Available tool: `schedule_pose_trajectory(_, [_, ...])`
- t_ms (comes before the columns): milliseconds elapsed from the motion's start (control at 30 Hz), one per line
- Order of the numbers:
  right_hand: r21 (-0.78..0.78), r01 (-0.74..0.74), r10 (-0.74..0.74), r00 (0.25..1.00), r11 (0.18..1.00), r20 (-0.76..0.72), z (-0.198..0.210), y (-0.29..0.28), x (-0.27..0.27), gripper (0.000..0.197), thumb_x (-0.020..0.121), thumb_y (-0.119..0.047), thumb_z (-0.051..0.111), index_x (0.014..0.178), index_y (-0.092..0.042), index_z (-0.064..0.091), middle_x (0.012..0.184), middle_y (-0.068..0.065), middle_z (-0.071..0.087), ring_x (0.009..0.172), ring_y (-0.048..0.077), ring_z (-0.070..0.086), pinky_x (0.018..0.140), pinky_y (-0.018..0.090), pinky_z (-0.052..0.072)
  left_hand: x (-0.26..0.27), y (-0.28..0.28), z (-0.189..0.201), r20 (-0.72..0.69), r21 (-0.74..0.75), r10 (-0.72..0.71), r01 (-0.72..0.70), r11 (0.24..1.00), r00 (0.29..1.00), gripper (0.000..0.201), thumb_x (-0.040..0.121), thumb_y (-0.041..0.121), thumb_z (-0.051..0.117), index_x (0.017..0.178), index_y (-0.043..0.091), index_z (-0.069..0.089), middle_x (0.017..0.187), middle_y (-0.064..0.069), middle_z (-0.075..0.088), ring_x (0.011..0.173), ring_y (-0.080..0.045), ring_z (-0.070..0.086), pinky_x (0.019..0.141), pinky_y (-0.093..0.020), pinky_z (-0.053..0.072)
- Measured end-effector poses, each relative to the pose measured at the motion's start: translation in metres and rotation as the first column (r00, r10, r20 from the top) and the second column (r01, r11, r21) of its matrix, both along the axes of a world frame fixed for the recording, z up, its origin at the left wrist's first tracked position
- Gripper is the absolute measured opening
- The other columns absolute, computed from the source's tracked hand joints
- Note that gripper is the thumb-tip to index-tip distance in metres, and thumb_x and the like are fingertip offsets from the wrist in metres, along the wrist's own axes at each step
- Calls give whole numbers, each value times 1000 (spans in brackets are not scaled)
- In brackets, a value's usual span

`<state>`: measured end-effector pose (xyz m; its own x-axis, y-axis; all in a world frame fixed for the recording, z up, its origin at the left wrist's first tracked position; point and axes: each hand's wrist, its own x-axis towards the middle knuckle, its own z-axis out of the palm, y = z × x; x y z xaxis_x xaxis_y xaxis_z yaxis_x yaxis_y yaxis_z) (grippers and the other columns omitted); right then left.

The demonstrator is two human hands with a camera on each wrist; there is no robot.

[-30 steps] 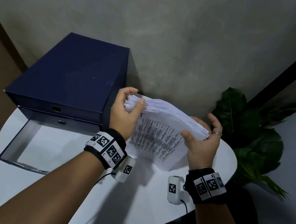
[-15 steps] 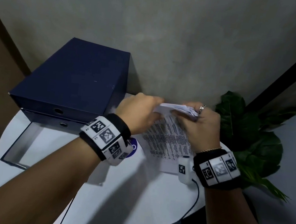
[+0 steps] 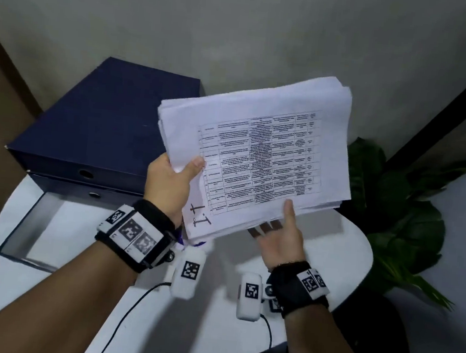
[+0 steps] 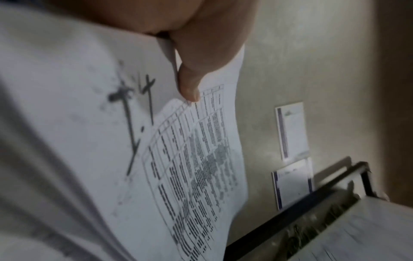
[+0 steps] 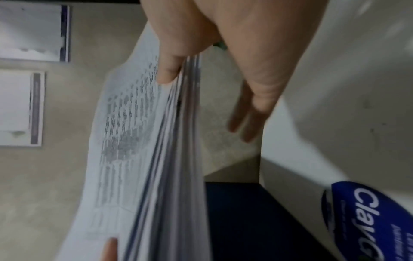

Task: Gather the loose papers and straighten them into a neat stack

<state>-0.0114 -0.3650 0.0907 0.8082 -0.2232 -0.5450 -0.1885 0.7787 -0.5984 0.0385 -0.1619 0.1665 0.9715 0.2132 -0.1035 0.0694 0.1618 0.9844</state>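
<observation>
A thick stack of white papers (image 3: pixel 256 156) is lifted above the round white table (image 3: pixel 211 330), its top sheet showing a printed grid and a handwritten mark. My left hand (image 3: pixel 182 168) grips the stack's left edge, thumb on top and fingers hidden beneath. My right hand (image 3: pixel 278 223) is at the near edge: its thumb lies on the top sheet and its straight fingers (image 5: pixel 243 123) spread below, apart from the underside. The stack's edge (image 5: pixel 174 141) looks slightly uneven in the right wrist view. The left thumb (image 4: pixel 190 84) presses the top sheet (image 4: pixel 178 159).
A navy box file (image 3: pixel 103 124) stands at the table's back left with its lower drawer (image 3: pixel 36 228) pulled out. A leafy plant (image 3: pixel 394 206) is off the right side. A blue label (image 5: pixel 362 211) lies on the table. The wall behind carries posted sheets (image 4: pixel 290 130).
The stack stood on edge between both hands near the table. It is now lifted and turned face up toward me, and my right hand's fingers have straightened under it.
</observation>
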Motion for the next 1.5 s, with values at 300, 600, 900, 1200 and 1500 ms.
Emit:
schedule_pose_trajectory(300, [-371,278,-218,956,886,195,39,-24,-9,35,91,-11,67,126,-10,63,116,10,71,104,26,70,86,50,57,-12,-7,-72,-236,14,-110,117,993,965,34,86,9,76,119,13,66,110,-2,74,107,-24,70,82,-30,59])
schedule_pose_trajectory(600, [-767,169,44,968,619,249,45,-65,-25,20,80,-26,79,99,-29,74,108,-1,75,106,23,69,98,51,51,21,-30,-32,21,466,-324,277,841,946,141,52,57,91,158,30,2,165,0,15,151,-18,17,122,-42,18])
schedule_pose_trajectory(900, [-812,42,230,949,582,214,39,-60,-23,24,87,0,67,100,-20,69,92,-13,77,90,5,72,76,17,54,28,-3,-31,88,66,-441,437,897,893,58,78,24,83,129,7,61,121,-7,72,115,-22,67,105,-47,49])
schedule_pose_trajectory(1200, [-852,187,107,956,490,272,37,-34,-26,4,81,-7,77,83,-7,73,77,-9,77,68,3,71,69,26,59,1,-6,-28,255,183,-193,149,972,948,25,86,10,75,110,5,70,98,8,76,92,-10,74,80,-31,61])
schedule_pose_trajectory(1500, [-805,251,90,932,537,351,50,-33,-11,31,83,0,73,105,-20,64,94,-7,75,90,5,71,80,19,56,18,7,-38,230,179,-291,254,951,929,39,67,20,86,96,23,61,91,4,69,81,-6,67,74,-25,57])
